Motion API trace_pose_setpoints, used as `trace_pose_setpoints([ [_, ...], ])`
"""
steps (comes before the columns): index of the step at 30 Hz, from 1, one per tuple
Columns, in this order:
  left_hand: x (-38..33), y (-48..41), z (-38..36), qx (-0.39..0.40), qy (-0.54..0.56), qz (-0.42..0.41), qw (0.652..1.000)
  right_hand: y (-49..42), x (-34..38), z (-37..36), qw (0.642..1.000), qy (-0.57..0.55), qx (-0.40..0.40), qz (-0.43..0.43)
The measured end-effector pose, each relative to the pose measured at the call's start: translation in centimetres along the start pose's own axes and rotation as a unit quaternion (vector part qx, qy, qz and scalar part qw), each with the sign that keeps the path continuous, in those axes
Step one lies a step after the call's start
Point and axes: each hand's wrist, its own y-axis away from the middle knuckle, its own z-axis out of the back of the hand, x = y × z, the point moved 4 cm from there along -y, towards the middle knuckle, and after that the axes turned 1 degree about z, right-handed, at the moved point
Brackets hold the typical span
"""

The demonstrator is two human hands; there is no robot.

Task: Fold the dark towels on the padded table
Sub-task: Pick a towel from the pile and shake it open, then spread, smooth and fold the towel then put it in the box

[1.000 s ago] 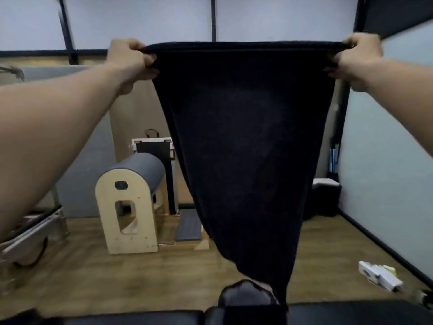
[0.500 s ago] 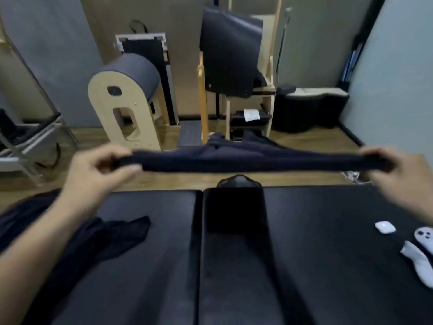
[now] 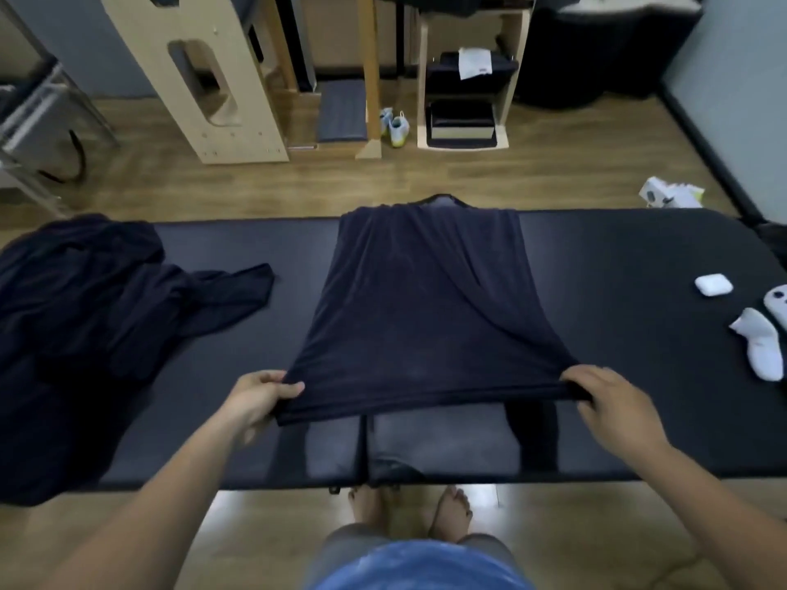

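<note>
A dark towel (image 3: 421, 308) lies stretched across the middle of the black padded table (image 3: 617, 266), its far edge reaching the table's far side. My left hand (image 3: 259, 393) pinches its near left corner and my right hand (image 3: 609, 398) grips its near right corner, both holding the near edge a little above the pad. A heap of more dark towels (image 3: 85, 325) lies crumpled on the table's left end and hangs over the near edge.
On the table's right end lie a small white case (image 3: 713, 284) and white controllers (image 3: 762, 347). Beyond the table stand a wooden barrel frame (image 3: 191, 78), a wooden stand (image 3: 464, 100), shoes (image 3: 395, 125) and a white box (image 3: 670, 193) on the wooden floor.
The towel, held up high a second ago, has come down and forward and now lies spread over the table. My view has tilted down; both hands have drawn back toward me.
</note>
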Motion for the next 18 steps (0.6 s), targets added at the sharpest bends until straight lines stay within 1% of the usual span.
trace_pose_setpoints([
  [1,0.7,0.0,0.0,0.002,-0.033,-0.009,0.999,0.8,0.0,-0.8,1.0,0.004,0.008,-0.002],
  [3,3.1,0.5,-0.3,-0.006,-0.11,-0.022,0.994,2.8,-0.2,-3.5,0.997,-0.015,0.061,-0.034],
  [5,6.6,0.9,-0.8,-0.002,-0.162,-0.005,0.987,5.2,-0.4,-6.3,0.99,-0.039,0.112,-0.076],
  [7,10.4,1.3,-0.5,0.003,-0.222,0.018,0.975,7.8,-0.3,-8.9,0.978,-0.047,0.189,-0.08],
  [9,13.8,1.9,0.6,0.016,-0.288,0.03,0.957,10.7,0.0,-10.9,0.956,-0.044,0.277,-0.08],
  [10,15.0,2.4,1.1,0.027,-0.316,0.036,0.948,11.8,0.1,-11.5,0.948,-0.04,0.307,-0.08],
  [13,15.7,3.5,1.3,0.076,-0.363,0.053,0.927,12.4,0.4,-11.7,0.932,-0.032,0.353,-0.07],
  [15,14.7,3.1,0.9,0.107,-0.382,0.06,0.916,11.3,0.6,-11.8,0.911,-0.015,0.409,-0.051],
  [17,13.4,1.9,0.5,0.117,-0.386,0.075,0.912,9.7,0.6,-11.4,0.882,0.008,0.469,-0.05],
  [18,12.5,1.2,0.3,0.111,-0.381,0.077,0.914,8.6,0.6,-11.1,0.88,0.006,0.471,-0.06],
])
